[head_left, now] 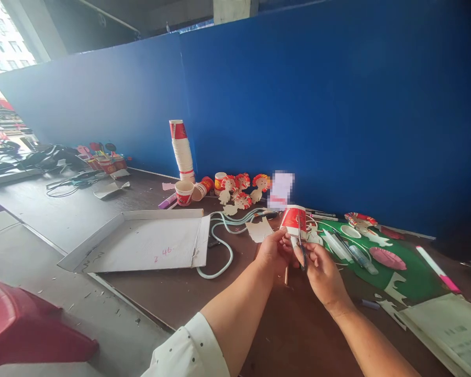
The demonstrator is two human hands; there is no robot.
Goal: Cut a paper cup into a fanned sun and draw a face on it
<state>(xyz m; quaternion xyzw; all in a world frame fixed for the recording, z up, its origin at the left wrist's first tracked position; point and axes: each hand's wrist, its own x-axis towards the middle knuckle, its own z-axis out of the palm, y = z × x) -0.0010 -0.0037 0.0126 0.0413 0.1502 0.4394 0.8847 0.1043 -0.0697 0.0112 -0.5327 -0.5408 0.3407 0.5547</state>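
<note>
My left hand (273, 252) grips a red and white paper cup (292, 220) by its lower left side, with the fingers closed on it. In my right hand (325, 272) is a pair of scissors (302, 256) with dark handles, and its blades reach up against the cup's side. Below the cup a narrow pale strip points down between the hands; I cannot tell whether it is attached. A torn piece of pale card (259, 229) lies just left of the cup. Several cut paper figures with red frills (242, 200) stand or lie behind it.
A tall stack of paper cups (182, 154) stands against the blue partition (317, 104). Left of my arms lies a shallow white box lid (141, 241), beside a pale cable (230, 256). On the right, a green mat (412, 267) carries pens and a pink scalloped piece (388, 257).
</note>
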